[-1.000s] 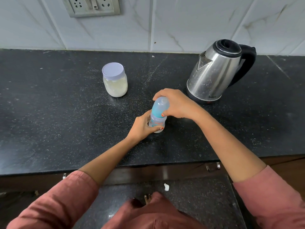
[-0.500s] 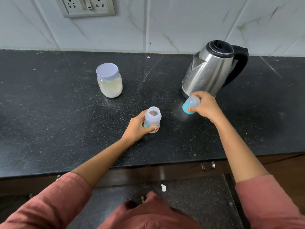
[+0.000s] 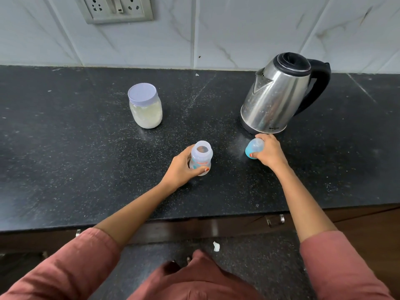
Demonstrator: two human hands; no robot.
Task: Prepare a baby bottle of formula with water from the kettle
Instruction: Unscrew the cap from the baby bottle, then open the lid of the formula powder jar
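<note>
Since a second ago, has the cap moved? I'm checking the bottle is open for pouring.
Yes. The right hand carried the cap off the bottle, rightward, to just in front of the kettle.

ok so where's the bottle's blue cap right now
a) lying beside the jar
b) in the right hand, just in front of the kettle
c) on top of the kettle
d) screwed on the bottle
b: the right hand grips the blue cap just in front of the kettle, while the bottle held by the left hand stands with its mouth uncovered.
</note>
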